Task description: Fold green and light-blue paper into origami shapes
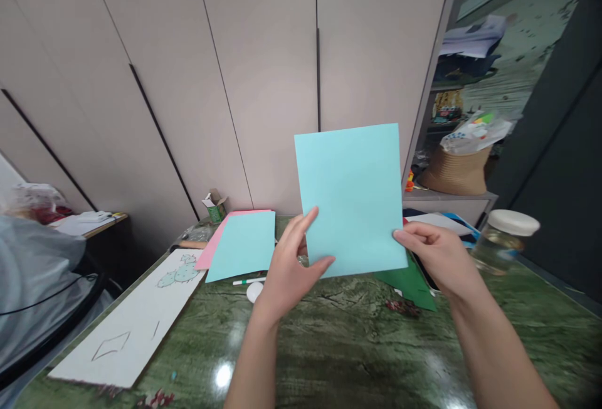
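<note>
I hold a light blue square sheet of paper (352, 196) upright above the green marble table (338, 334). My left hand (289, 268) pinches its lower left corner, thumb in front and fingers behind. My right hand (435, 255) grips the lower right corner with fingers closed on the edge. Under the sheet's right side a dark green sheet (411, 286) lies on the table.
A second light blue sheet (242, 246) lies on a pink sheet (214, 243) at the left, with a marker (249, 281) and a white round object (254, 291) beside them. A white board with drawings (136, 321) lies far left. A lidded glass jar (503, 239) stands right. Cabinet doors rise behind.
</note>
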A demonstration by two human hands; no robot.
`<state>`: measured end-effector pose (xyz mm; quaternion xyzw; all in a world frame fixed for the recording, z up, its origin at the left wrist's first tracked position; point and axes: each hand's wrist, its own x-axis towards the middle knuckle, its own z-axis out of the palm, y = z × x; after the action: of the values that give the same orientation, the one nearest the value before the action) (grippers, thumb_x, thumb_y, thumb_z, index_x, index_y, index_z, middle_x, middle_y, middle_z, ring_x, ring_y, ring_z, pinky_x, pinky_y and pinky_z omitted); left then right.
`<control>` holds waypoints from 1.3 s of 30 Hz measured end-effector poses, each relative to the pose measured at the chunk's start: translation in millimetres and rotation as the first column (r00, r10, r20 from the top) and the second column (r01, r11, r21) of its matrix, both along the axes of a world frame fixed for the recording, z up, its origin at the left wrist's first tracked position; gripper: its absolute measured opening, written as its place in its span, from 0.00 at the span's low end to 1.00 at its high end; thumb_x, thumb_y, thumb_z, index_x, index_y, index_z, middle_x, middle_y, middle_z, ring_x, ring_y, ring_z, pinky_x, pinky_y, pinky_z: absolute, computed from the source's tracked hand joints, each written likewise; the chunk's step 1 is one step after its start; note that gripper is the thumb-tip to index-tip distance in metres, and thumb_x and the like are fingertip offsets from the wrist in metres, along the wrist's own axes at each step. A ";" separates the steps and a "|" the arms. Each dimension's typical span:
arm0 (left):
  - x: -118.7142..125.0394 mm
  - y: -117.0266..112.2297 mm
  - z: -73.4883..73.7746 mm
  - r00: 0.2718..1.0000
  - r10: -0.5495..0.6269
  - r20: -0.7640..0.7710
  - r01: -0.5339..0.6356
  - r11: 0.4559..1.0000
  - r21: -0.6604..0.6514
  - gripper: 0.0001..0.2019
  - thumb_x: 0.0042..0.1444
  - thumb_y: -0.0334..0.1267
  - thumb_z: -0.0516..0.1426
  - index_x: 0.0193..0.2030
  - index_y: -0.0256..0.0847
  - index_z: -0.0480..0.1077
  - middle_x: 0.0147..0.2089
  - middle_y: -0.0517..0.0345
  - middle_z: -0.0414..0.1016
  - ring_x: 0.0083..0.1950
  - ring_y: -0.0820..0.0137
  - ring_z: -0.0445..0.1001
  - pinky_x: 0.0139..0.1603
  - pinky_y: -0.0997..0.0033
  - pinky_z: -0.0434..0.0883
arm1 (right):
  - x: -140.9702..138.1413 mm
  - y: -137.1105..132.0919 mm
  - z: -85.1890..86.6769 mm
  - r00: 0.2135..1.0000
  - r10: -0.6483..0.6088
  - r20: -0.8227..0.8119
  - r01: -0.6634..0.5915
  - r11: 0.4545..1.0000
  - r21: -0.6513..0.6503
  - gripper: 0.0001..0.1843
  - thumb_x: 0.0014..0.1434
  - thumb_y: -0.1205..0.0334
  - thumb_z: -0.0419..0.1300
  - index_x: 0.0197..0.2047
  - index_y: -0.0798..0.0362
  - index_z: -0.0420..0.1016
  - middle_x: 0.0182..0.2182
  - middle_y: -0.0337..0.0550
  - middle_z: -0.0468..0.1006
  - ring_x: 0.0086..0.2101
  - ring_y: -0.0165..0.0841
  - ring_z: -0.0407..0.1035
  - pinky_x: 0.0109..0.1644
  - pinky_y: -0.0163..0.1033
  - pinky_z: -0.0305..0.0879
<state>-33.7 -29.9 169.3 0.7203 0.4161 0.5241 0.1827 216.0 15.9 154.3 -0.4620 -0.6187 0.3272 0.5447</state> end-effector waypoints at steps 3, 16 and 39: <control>0.0 -1.6 1.2 1.000 0.007 -0.012 -0.007 1.000 0.001 0.36 0.50 0.33 0.61 0.64 0.58 0.52 0.60 0.54 0.59 0.45 0.64 0.67 0.38 0.63 0.70 | -0.3 0.6 -0.3 1.000 0.001 0.004 -0.001 1.000 0.000 0.17 0.48 0.47 0.63 0.23 0.54 0.72 0.20 0.38 0.69 0.23 0.28 0.58 0.25 0.34 0.53; -4.2 3.8 -3.5 0.985 -0.078 0.156 0.079 0.997 0.000 0.27 0.56 0.33 0.57 0.62 0.56 0.58 0.60 0.52 0.59 0.38 0.72 0.68 0.37 0.68 0.71 | -0.4 -1.4 1.9 0.993 0.089 -0.072 -0.094 0.993 -0.067 0.16 0.47 0.49 0.65 0.24 0.53 0.73 0.24 0.39 0.70 0.26 0.28 0.60 0.29 0.34 0.55; -8.1 -0.8 3.9 0.997 -0.021 0.072 0.026 0.997 -0.074 0.36 0.52 0.32 0.59 0.64 0.60 0.51 0.62 0.54 0.56 0.32 0.73 0.62 0.28 0.68 0.67 | 3.6 -5.9 8.8 0.970 0.229 0.076 -0.223 0.971 -0.086 0.16 0.54 0.50 0.61 0.23 0.53 0.71 0.22 0.41 0.75 0.26 0.32 0.67 0.34 0.37 0.60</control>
<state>-41.8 -30.6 173.2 0.6989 0.4200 0.5312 0.2303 219.6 10.0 163.1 -0.4226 -0.6771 0.3905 0.4588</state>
